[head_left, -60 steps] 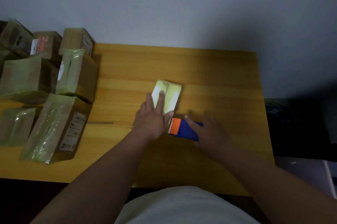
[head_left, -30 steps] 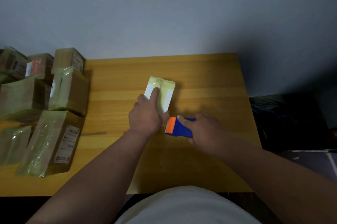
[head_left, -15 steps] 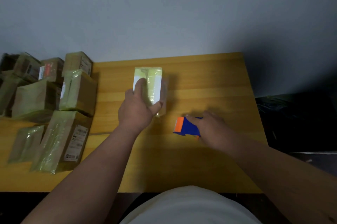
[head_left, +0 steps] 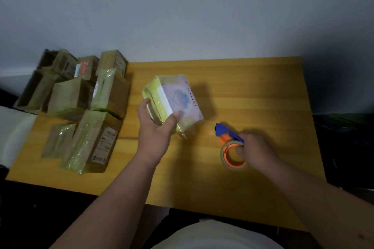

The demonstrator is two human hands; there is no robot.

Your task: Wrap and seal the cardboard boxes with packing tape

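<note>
A small box point(head_left: 178, 99) wrapped in yellowish tape, with a pale printed face up, is tilted above the wooden table point(head_left: 253, 90). My left hand point(head_left: 155, 127) grips its near end, thumb on the printed face and fingers on the left side. To the right, my right hand point(head_left: 253, 147) holds a blue and orange tape dispenser point(head_left: 228, 135) with its tape roll point(head_left: 232, 156) lying low over the table.
Several tape-wrapped cardboard boxes point(head_left: 85, 107) are piled at the table's left end, some with shipping labels. A wall runs along the far edge. Dark objects lie off the table's right side. The table's near edge is close to my body.
My left hand has lifted the small box off the table and turned it, showing the printed face. My right hand turned the dispenser so the roll shows and drew it nearer.
</note>
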